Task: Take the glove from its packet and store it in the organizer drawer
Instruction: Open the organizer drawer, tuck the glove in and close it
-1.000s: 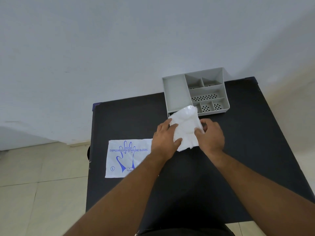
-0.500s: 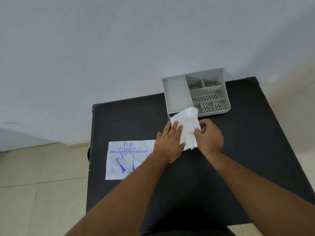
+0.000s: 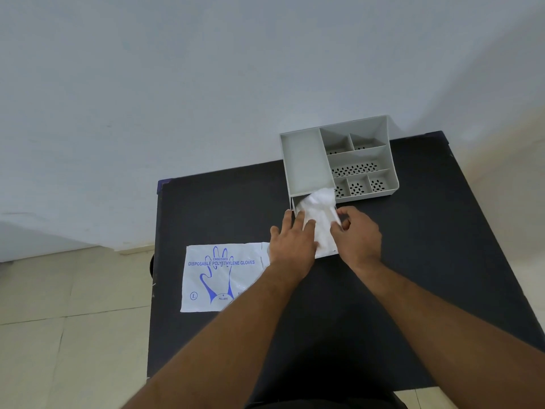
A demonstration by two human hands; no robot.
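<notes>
left hand (image 3: 292,243): fingers straight, pressing glove (image 3: 320,215) | right hand (image 3: 358,236): pinches glove's edge | glove: between the hands, tip maybe inside drawer (image 3: 292,203) | packet (image 3: 219,276): beside left wrist

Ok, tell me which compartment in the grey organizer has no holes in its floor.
The long compartment on the left side of the organizer, just beyond the glove: its floor is plain; all the others are perforated.

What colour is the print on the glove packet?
Blue, on the flat white plastic packet; head view.
</notes>
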